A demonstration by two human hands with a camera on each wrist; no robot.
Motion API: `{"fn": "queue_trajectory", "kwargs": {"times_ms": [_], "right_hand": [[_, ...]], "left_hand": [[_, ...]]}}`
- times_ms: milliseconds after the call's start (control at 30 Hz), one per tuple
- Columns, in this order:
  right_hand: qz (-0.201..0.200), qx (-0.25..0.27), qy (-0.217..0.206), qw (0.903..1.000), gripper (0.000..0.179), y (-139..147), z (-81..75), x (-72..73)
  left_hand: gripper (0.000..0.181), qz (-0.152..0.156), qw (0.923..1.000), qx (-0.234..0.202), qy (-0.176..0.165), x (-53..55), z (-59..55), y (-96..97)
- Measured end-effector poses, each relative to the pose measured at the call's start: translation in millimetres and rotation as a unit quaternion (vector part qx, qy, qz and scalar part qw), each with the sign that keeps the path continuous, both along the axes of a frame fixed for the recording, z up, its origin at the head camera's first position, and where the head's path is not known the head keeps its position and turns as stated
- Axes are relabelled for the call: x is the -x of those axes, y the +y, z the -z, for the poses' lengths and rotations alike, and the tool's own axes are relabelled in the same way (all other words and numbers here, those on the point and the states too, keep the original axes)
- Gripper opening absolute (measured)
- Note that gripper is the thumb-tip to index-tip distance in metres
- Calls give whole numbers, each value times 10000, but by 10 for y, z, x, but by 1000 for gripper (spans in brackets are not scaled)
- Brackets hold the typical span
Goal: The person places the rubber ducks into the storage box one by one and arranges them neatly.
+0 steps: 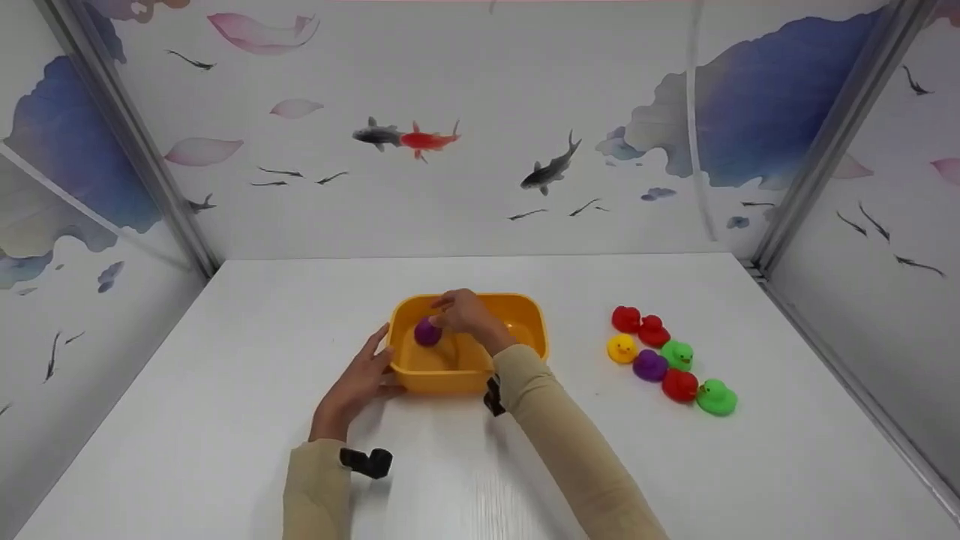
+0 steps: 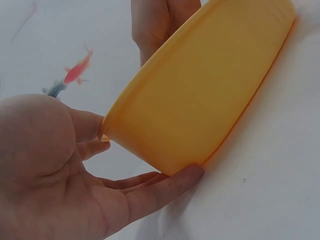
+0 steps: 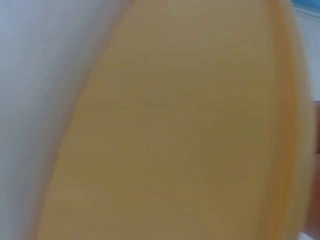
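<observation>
The yellow plastic basin (image 1: 435, 381) sits on the white table. At its left front corner my left hand (image 1: 358, 384) holds the outside, with the fingers along the left wall and the thumb by the front. In the left wrist view, this hand (image 2: 75, 180) spans the basin's corner (image 2: 195, 90) below the rim. My right hand (image 1: 471, 315) reaches over the rim into the basin, its fingertips pinching a purple rubber duck (image 1: 427, 332) near the left inner wall. Whether the duck touches the basin floor, I cannot tell. The basin wall (image 3: 170, 130) fills most of the right wrist view, blurred.
To the right of the basin lies a group of rubber ducks: red (image 1: 625, 319), yellow (image 1: 622, 349), purple (image 1: 650, 365) and green (image 1: 717, 397), several in all. Printed panels (image 1: 465, 210) stand along the back and both sides of the table.
</observation>
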State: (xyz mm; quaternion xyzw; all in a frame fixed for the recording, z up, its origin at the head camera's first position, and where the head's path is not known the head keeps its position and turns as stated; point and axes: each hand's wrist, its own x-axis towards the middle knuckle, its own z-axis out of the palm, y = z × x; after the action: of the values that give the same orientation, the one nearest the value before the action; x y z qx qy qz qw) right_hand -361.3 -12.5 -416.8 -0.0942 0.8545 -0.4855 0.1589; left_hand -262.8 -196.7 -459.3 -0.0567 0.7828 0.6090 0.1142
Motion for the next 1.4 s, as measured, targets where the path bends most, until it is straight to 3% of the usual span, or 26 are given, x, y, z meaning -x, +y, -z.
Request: {"fn": "queue_trajectory", "kwargs": {"times_ms": [167, 367, 467, 833, 1067, 1400], "right_hand": [[-182, 398, 2, 9990, 38, 210, -134, -29], [-720, 618, -11, 9955, 45, 534, -283, -43], [-847, 628, 199, 9942, 45, 736, -338, -74], [-323, 337, 746, 9961, 43, 1397, -422, -225], [-213, 459, 998, 9937, 47, 1771, -372, -199], [568, 685, 588, 9943, 50, 2389, -243, -108]], "left_hand": [[57, -50, 10000, 51, -67, 7, -8, -17], [57, -106, 9999, -5, -64, 6, -11, -56], [57, -104, 9999, -5, -45, 7, -3, -60], [58, -141, 9998, 126, -10, -10, 4, -60], [59, -129, 9998, 106, -57, 5, 21, -23], [57, -101, 9999, -93, -10, -5, 20, 0]]}}
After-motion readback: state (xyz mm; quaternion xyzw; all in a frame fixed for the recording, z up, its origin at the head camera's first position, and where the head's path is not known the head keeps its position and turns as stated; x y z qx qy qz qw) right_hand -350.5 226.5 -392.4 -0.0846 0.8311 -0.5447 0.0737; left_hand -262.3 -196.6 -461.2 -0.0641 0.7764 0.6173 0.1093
